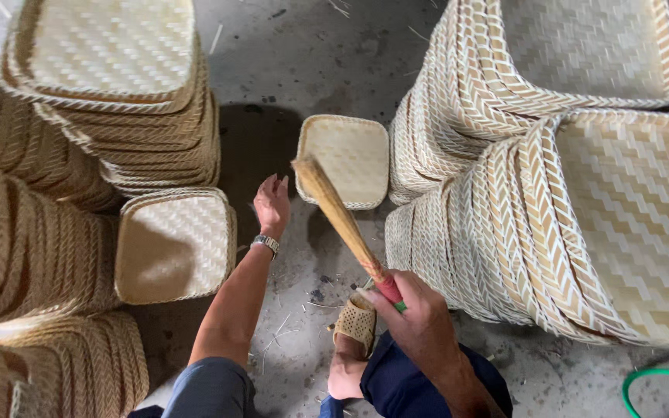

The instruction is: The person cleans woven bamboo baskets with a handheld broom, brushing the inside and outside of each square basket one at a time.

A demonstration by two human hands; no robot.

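Observation:
My right hand grips the red-banded handle of a straw hand broom that points up and away, its tip over the floor. Stretched forward, my left hand has its fingers spread, holds nothing, and hovers just left of a small square woven bamboo tray lying on the concrete floor. A wristwatch sits on my left wrist. Another square woven tray rests left of my forearm.
Tall stacks of woven trays stand on the left and right, leaving a narrow strip of concrete floor between. My sandalled foot shows below. A green hose curls at the bottom right.

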